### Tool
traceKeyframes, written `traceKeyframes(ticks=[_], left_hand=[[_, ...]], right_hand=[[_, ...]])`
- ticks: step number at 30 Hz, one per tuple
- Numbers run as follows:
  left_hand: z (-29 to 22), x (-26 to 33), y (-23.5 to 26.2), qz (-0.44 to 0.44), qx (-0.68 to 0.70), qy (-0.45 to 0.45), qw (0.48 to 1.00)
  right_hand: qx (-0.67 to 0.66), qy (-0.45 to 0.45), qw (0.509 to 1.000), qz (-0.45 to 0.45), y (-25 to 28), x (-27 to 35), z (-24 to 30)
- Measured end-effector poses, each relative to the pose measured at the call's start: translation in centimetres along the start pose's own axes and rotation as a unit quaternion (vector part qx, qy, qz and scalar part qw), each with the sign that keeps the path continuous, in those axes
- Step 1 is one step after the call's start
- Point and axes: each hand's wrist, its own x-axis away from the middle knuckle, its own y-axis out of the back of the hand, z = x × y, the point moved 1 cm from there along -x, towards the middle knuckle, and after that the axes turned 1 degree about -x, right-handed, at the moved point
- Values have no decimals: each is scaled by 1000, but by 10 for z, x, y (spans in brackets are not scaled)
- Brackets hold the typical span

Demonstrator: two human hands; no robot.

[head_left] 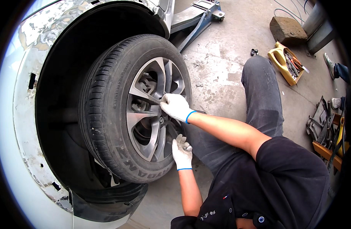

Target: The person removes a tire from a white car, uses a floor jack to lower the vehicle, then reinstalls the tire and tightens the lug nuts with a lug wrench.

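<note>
A car wheel (160,118) with a black tire (110,91) and grey alloy spokes sits in the wheel arch. My right hand (177,107), in a white glove with a blue cuff, reaches to the wheel's hub area. Its fingers are pinched together there, and whatever is between them is hidden. Lower down, my left hand (182,153), gloved alike, is beside the wheel's lower rim with the palm turned up. Its fingers curl around small grey metal pieces that look like wheel nuts. A lug nut (161,120) shows in the hub.
Pale body panel (26,126) with worn paint surrounds the arch. A blue floor jack (206,19) stands beyond the wheel. Past my knee are small black pieces (254,52), a yellow cut-open container (284,63) of tools and a brown block (287,30). Another person's shoe (329,65) shows at right.
</note>
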Motion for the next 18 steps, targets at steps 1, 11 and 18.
traceKeyframes(ticks=[1,11,18], left_hand=[[1,-1,2,2,1,0,1000],[-3,4,1,-2,3,-3,1000],[-2,3,4,0,7,2,1000]], right_hand=[[1,5,1000,-2,0,1,1],[31,2,997,-77,-10,11,0],[110,66,987,-100,-10,14,1]])
